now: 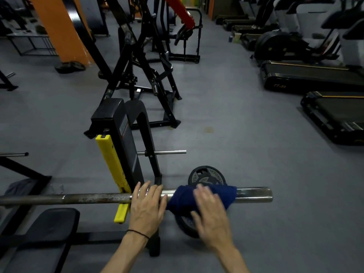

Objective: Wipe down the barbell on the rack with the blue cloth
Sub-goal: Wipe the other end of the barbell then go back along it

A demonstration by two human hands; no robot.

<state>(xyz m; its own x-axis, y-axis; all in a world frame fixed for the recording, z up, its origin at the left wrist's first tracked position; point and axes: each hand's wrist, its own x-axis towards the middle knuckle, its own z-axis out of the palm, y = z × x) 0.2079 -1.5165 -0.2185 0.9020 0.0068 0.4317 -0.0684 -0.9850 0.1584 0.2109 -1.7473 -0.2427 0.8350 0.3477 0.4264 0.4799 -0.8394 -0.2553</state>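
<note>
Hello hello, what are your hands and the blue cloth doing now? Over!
Left hand rests on barbell by yellow rack hook. Right hand, blurred, on blue cloth draped over the sleeve. Weight plate just behind; sleeve end bare.

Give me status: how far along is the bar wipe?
Early. The blue cloth is draped over the bar's right sleeve, right hand on it, blurred. Left hand rests on the bar by the yellow rack hook. The shaft to the left shows rusty marks, apparently unwiped.
</note>
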